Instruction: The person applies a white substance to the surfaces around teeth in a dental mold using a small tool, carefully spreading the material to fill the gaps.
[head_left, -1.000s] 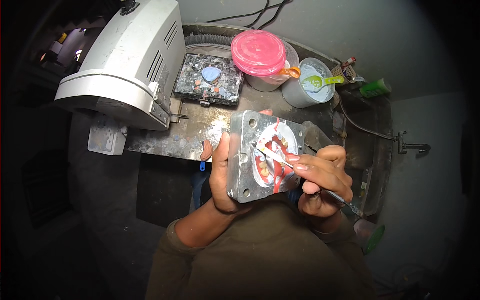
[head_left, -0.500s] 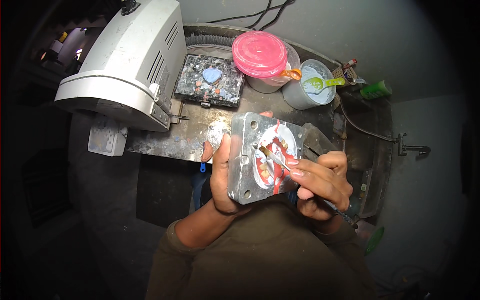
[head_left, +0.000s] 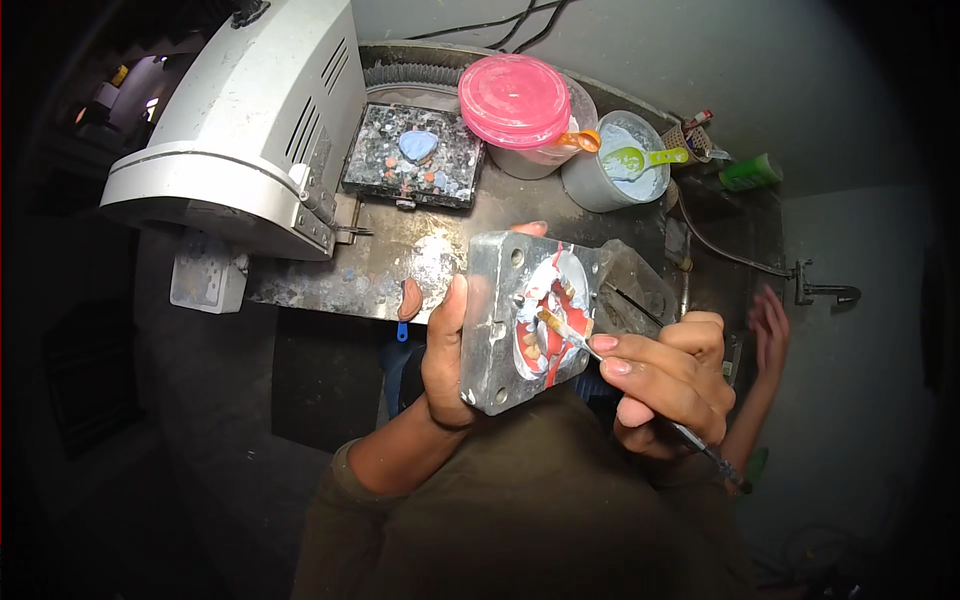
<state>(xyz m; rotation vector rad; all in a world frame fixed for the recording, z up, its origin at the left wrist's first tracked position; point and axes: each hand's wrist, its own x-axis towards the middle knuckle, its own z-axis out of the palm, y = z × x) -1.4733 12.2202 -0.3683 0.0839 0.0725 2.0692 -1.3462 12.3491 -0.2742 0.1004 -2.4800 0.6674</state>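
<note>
My left hand [head_left: 447, 350] grips a grey metal dental flask [head_left: 482, 350] along its left side, tilted up in front of my chest. Set in the flask are white plaster, red wax-like material and several cream-coloured teeth [head_left: 531, 345]. A thin brush [head_left: 577, 338] is pinched between the fingers and thumb of my right hand [head_left: 675, 380]. Its bristles touch, or hover just over, the middle of the red and white mould; I cannot tell which. The handle's dark end sticks out below my right hand. My left fingers are mostly hidden behind the flask.
A white machine [head_left: 235, 120] stands at the left beside a speckled box [head_left: 360, 165]. Further back are a pink-lidded tub [head_left: 515, 100] and a powder tub [head_left: 590, 190] with a green scoop [head_left: 655, 157]. Another person's hand [head_left: 770, 330] is at the right, near a tap [head_left: 825, 292].
The bristles have moved right and slightly down across the mould, and my right hand has shifted right. Another person's hand and forearm have come into view at the right.
</note>
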